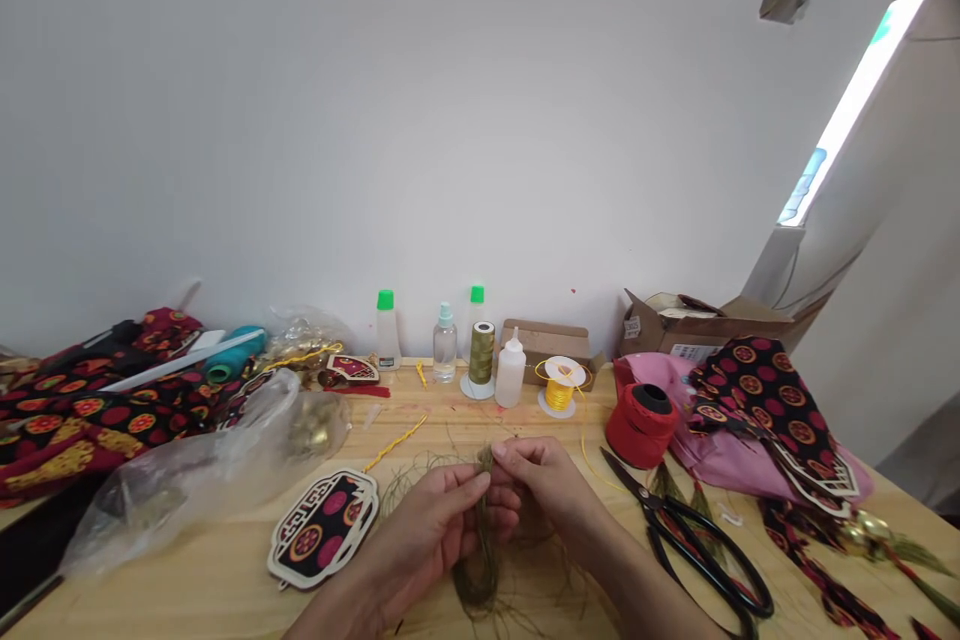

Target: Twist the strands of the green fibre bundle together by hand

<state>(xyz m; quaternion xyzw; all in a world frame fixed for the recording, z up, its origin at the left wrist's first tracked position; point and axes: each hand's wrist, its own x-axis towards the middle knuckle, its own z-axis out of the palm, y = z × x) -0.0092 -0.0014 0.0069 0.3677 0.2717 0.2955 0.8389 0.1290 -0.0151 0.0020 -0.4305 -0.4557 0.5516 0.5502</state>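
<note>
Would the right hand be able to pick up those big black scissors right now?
Probably yes: the black scissors lie close by on the right, with nothing seen on top of them. The right hand would likely just need to leave the olive thread bundle first.

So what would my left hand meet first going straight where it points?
Your left hand would probably meet your right hand first, by the upper end of the olive thread bundle; whether they touch is unclear.
</note>
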